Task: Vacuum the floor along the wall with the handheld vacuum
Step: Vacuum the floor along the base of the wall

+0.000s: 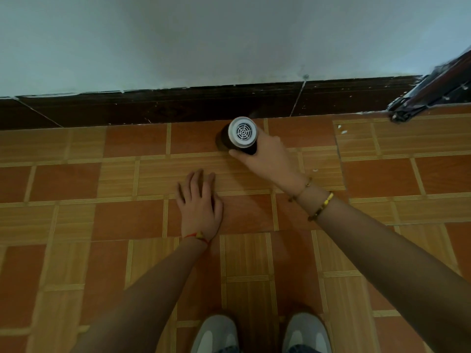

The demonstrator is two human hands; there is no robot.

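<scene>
Because the right hand (267, 159) wraps round the body of the handheld vacuum (241, 135), its nozzle can be aimed at the seam where the floor (127, 217) meets the dark skirting (178, 105) of the wall (204, 39) — the far edge of the scene. Its long axis runs near-to-far and tilts down, vented white rear cap facing the camera, nozzle end hidden behind it. The left hand (200, 202) holds nothing — fingers straight, seemingly flat on the tiles nearer in, probably as a brace.

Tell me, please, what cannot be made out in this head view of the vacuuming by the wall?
- Nozzle of the handheld vacuum: hidden behind its own body.
- Right hand fingers: wrapped behind the vacuum.
- Dark object at right: blurred, cut by the edge.
- Shoes: cut off at the bottom edge.
</scene>
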